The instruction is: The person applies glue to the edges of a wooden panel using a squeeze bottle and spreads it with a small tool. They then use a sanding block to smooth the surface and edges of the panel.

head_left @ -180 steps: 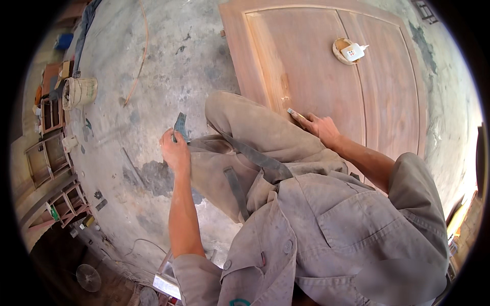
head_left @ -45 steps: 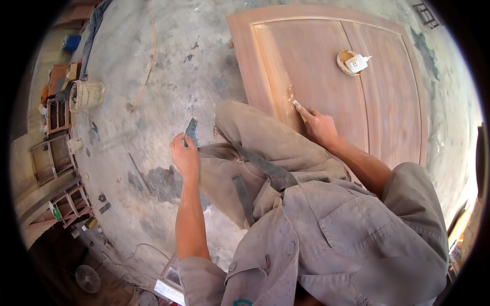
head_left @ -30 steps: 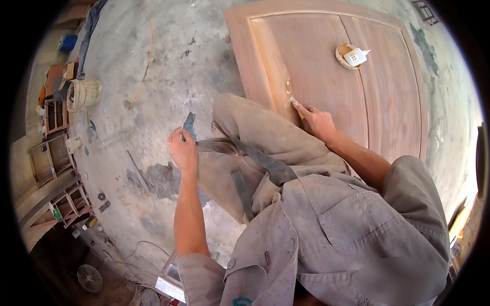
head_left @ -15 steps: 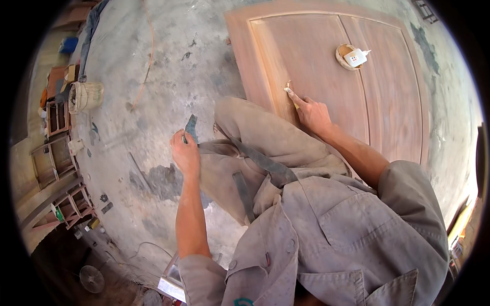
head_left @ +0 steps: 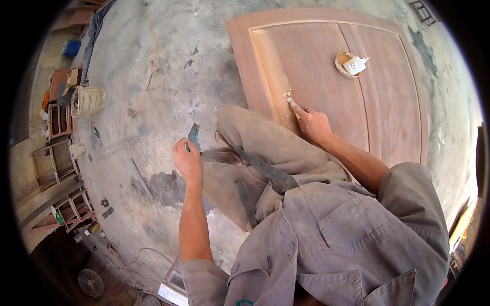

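Pinching a dark strip (head_left: pixel 193 132) in left hand (head_left: pixel 189 157), left of centre; gripping a narrow tool (head_left: pixel 291 101) in right hand (head_left: pixel 315 125), over the wooden panel (head_left: pixel 322 61), upper right.

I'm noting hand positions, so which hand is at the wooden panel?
The right hand, holding a small tool at the wooden panel. The left hand is away from it, holding a blue-grey strip.
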